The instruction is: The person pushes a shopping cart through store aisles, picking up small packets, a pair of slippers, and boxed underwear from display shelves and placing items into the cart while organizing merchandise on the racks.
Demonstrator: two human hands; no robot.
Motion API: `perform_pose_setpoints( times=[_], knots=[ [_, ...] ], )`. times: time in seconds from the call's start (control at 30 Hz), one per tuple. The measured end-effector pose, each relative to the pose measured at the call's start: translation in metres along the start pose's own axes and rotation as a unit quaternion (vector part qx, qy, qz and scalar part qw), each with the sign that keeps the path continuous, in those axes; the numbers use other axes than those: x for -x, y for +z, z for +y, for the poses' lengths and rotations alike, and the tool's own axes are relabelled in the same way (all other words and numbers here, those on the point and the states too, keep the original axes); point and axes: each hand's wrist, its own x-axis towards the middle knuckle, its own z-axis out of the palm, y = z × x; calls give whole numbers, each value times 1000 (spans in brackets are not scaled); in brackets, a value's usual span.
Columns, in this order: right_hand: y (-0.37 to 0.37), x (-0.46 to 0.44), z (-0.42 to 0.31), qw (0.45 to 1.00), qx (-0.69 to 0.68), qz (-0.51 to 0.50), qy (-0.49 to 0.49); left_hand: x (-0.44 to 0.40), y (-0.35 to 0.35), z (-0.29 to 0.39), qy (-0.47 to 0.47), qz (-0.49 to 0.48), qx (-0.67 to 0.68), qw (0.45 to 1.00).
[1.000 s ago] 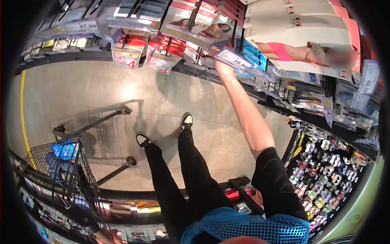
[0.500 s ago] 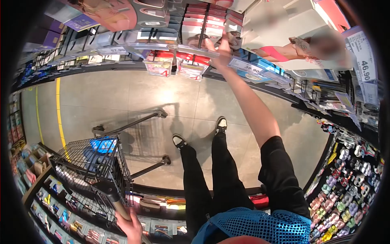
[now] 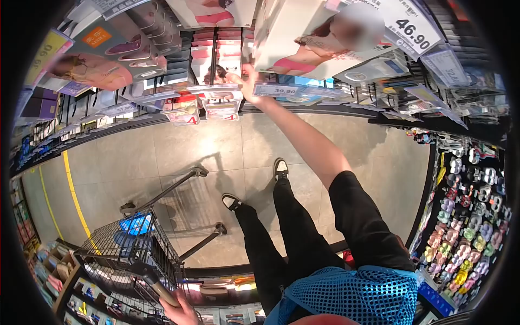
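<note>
At the lower left, my left hand [image 3: 181,311] is wrapped round the handle [image 3: 157,286] of a wire shopping cart [image 3: 122,241]. A blue package [image 3: 135,223] lies in the cart. My right hand [image 3: 247,85] reaches to the shelf at the top, its fingers spread beside hanging pink and white packs [image 3: 215,60]. Just right of that hand is a large white box [image 3: 292,40] with a picture of a person in pink underwear. A 39.90 price tag [image 3: 277,90] sits by my right wrist. Nothing is visibly held in the right hand.
More hanging packs and a 46.90 price tag [image 3: 409,33] line the upper shelf. Colourful small goods hang on a rack [image 3: 468,216] at the right. A low shelf [image 3: 216,287] with folded goods runs behind my legs. Yellow lines [image 3: 76,197] mark the floor at left.
The view has shifted along the shelf. My right hand has moved from behind the 39.90 tag to the pink and white packs, its fingers now in sight. The left hand remains on the cart handle.
</note>
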Motion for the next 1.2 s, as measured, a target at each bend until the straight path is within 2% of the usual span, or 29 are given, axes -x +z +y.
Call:
perform_pose_setpoints(
  times=[0.03, 0.1, 0.13, 0.27, 0.33, 0.43, 0.47, 0.6, 0.7, 0.77, 0.83, 0.87, 1.0, 1.07, 1.1, 1.17, 1.2],
  knots=[
    [11, -1, 12, 996, 17, 68, -55, 1, -2, -3, -6, 2, -19, 1000],
    [4, -1, 5, 998, -56, -24, 11, 1, -1, 1, -9, 15, -29, 999],
    [25, -10, 38, 987, -155, -34, 33, 2, -3, -1, 4, 6, -44, 999],
    [6, 0, 15, 969, -233, -77, 16, -3, 0, 3, 8, -4, -30, 1000],
    [5, 2, 5, 968, -231, -79, 51, -3, -1, 7, 0, 5, -21, 1000],
    [2, 2, 4, 965, -240, -89, 46, -5, 0, 14, 2, 18, -19, 1000],
    [4, 0, 10, 965, -243, -91, 41, -6, 2, 4, 36, 28, -16, 999],
    [-4, 1, 1, 982, -165, -85, 20, -9, 0, 10, 4, 18, -7, 1000],
    [13, -6, 24, 976, -206, -71, 22, -13, 0, 19, -22, 15, -4, 1000],
    [3, 2, 1, 965, -242, -91, 46, -18, 4, 10, 38, 37, 9, 999],
    [-8, 2, -3, 980, -120, -143, 71, -21, 4, 19, 8, 32, 7, 999],
    [-30, 10, -41, 980, -73, -165, 90, -22, 4, 21, 8, 29, 9, 1000],
    [-19, 9, -25, 975, -159, -147, 57, -23, 2, 32, 19, 23, 11, 999],
    [-28, 9, -35, 976, -72, -178, 98, -22, 2, 32, -30, -9, 28, 999],
    [-25, 9, -32, 976, -73, -178, 98, -21, 3, 31, -31, -8, 29, 999],
    [-13, 13, -17, 995, 1, -93, 32, -21, 5, 26, 9, 36, 4, 999],
    [0, 24, 5, 970, 178, 74, -151, -20, 4, 27, 7, 39, 5, 999]
  ],
)
